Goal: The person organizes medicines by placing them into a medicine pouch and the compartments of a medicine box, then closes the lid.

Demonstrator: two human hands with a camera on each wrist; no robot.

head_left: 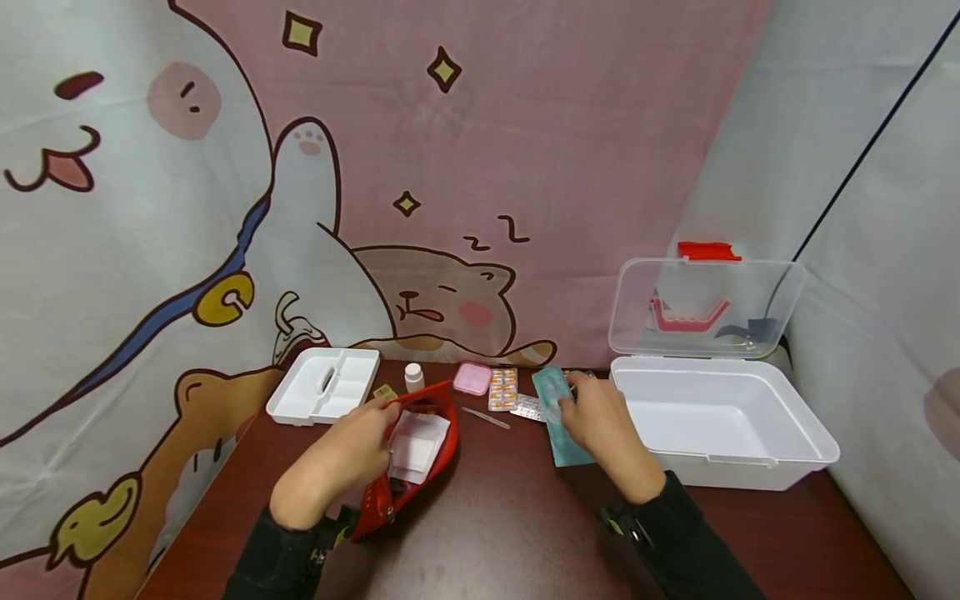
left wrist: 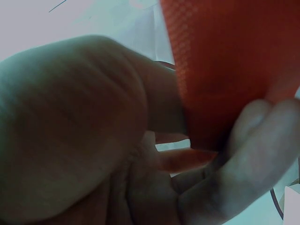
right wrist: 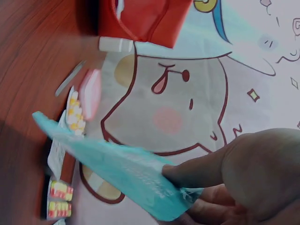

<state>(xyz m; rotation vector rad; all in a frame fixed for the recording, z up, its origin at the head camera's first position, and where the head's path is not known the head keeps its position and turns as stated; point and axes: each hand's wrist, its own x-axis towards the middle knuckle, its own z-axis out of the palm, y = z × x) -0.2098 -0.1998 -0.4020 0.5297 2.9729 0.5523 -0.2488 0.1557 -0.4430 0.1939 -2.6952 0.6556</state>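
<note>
My left hand (head_left: 354, 450) grips the upper edge of a red zip pouch (head_left: 373, 510), which stands with its mouth spread and white packets (head_left: 417, 442) inside. In the left wrist view, the pouch's red fabric (left wrist: 234, 61) runs between thumb and fingers. My right hand (head_left: 606, 421) pinches a flat teal packet (head_left: 564, 446) with a clear, shiny face, near the white box. Seen from the right wrist, the thumb presses on one end of the packet (right wrist: 124, 171) while its other end points away over the blister packs.
Behind the pouch are a white bottle (head_left: 414, 377), a pink case (head_left: 472, 378), an orange capsule blister pack (head_left: 502, 389), a silver blister pack (head_left: 528, 407) and tweezers (head_left: 486, 417). A divided white tray (head_left: 300, 408) lies left; a white box (head_left: 738, 471) with raised clear lid stands right.
</note>
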